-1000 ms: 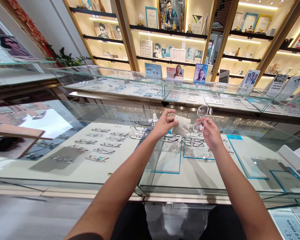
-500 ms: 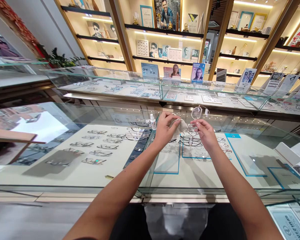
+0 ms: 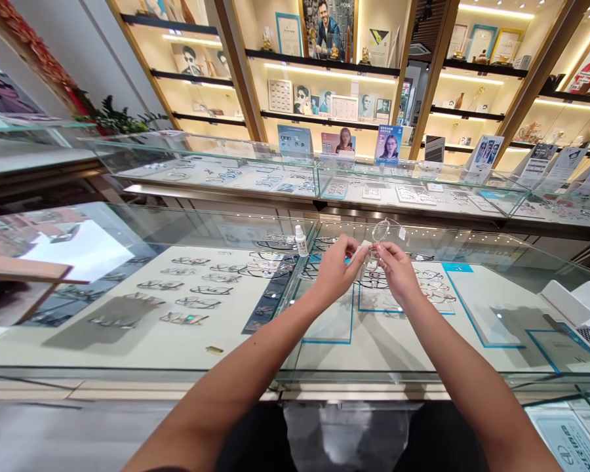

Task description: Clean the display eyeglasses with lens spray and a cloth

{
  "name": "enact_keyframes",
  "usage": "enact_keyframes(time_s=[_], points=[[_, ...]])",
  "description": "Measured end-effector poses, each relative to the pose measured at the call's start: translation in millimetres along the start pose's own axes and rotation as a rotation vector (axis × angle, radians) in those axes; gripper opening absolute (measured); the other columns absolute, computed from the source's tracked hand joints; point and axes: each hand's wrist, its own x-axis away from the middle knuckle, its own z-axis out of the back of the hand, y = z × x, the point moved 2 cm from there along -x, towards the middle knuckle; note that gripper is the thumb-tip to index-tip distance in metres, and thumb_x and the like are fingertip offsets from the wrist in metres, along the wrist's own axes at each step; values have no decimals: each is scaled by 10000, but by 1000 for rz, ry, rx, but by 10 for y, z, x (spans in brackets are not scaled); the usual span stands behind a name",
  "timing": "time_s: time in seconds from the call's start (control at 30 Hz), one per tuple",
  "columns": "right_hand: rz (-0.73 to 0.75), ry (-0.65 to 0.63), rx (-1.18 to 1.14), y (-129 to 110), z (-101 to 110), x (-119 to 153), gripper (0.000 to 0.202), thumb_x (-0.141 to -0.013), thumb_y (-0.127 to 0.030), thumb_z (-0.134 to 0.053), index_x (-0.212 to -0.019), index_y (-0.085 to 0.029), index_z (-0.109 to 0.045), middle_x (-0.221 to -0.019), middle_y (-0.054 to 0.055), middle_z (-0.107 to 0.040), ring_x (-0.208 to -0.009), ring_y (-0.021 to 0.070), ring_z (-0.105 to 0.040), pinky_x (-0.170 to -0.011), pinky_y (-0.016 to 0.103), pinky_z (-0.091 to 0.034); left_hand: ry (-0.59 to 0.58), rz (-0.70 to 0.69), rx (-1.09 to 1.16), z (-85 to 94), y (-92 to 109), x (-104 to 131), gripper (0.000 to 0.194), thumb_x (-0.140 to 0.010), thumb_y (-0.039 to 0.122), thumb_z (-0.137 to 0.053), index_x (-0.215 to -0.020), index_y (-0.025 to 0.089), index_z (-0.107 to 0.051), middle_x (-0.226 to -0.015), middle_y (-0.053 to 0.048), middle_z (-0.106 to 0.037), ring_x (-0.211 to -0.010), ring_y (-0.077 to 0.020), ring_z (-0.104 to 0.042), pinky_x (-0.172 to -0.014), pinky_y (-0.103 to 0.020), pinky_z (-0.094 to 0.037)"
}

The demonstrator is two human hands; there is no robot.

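My left hand [image 3: 338, 265] pinches a pale cloth [image 3: 362, 253], which meets a pair of eyeglasses [image 3: 381, 231] at its near side. Thin and clear-looking, the eyeglasses are held by my right hand [image 3: 396, 267], its fingertips closed on the frame. One lens stands up above my fingers, and a small white tag [image 3: 402, 233] hangs by it. The other lens is mostly hidden behind the cloth and fingers. Left of my hands, a small white spray bottle [image 3: 301, 241] stands upright on the glass counter [image 3: 295, 308].
Under the glass lie several rows of eyeglass frames [image 3: 204, 288]. White boxes [image 3: 577, 301] sit at the counter's right end. A wooden-edged mirror [image 3: 73, 239] stands at the left. Behind runs a second glass display case [image 3: 255, 180], with upright advertising cards [image 3: 389, 143] on it.
My left hand has brought the cloth right and slightly down, from beside the eyeglasses onto them. My right hand and the eyeglasses have dropped slightly and shifted a little left.
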Motion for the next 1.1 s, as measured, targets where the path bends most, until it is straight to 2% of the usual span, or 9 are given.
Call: enact_keyframes(time_s=[0.13,0.23,0.37,0.47,0.6,0.7,0.87,1.0,1.1], points=[[14,42,-27,25,-7,16,359,-661,-553,-897,-818,-266,-748,-988,1,-758,-883,166,-618,-746,295,-454,-85,-192,3,-55,105,54,252,-1000,455,-570,-868,242,-544,-998,-84,-689,-946,-213,-640,-851,-361,-515],[27,51,-50,16,-14,32,312,-681,-509,-895,-813,-269,-746,-947,-3,-741,-855,160,-612,-751,299,-466,-136,-199,63,-97,129,76,290,-1029,453,-507,-839,242,-568,-988,-89,-691,-978,-223,-641,-909,-387,-520],[32,37,-100,-22,-42,58,292,-671,-484,-912,-795,-272,-754,-912,-4,-735,-837,156,-607,-765,300,-475,-69,22,218,-139,52,69,261,-985,495,-581,-941,239,-600,-966,-73,-681,-913,-202,-648,-859,-351,-543],[45,23,-143,-63,-58,72,315,-634,-497,-939,-769,-274,-762,-880,-12,-733,-834,152,-601,-772,291,-475,-71,211,248,-137,-29,39,396,-863,584,-713,-988,225,-604,-995,-71,-685,-913,-203,-650,-781,-319,-538],[58,9,-120,-89,-52,71,336,-620,-510,-946,-759,-266,-763,-866,-14,-742,-805,150,-592,-774,294,-477,-352,436,237,-130,-98,3,556,-819,738,-671,-803,188,-594,-741,-11,-611,-683,-155,-559,-635,-286,-467],[9,-6,-141,-66,-44,60,353,-599,-517,-958,-755,-264,-767,-861,-20,-739,-754,135,-578,-723,284,-479,-493,541,440,-139,-115,-4,652,-763,814,-681,-780,166,-618,-696,4,-578,-669,-141,-553,-640,-278,-474],[-35,-7,-202,-21,-38,34,363,-570,-485,-981,-760,-255,-775,-889,-13,-761,-789,138,-621,-728,272,-501,-434,659,740,-172,-188,-17,690,-656,685,-887,-1036,127,-743,-805,-31,-691,-722,-117,-585,-681,-244,-426],[-88,-39,-272,16,-48,22,406,-513,-477,-1016,-752,-253,-776,-870,-24,-780,-789,126,-631,-731,244,-507,-397,674,974,-216,-225,-32,682,-602,503,-994,-1119,134,-748,-925,-54,-737,-793,-119,-611,-751,-246,-430],[-126,-71,-317,40,-54,22,384,-521,-440,-1022,-714,-253,-747,-943,-17,-803,-812,137,-662,-730,253,-528,-406,672,1050,-244,-198,-27,681,-586,446,-1013,-1137,141,-753,-1002,-63,-748,-848,-129,-615,-790,-244,-428]])
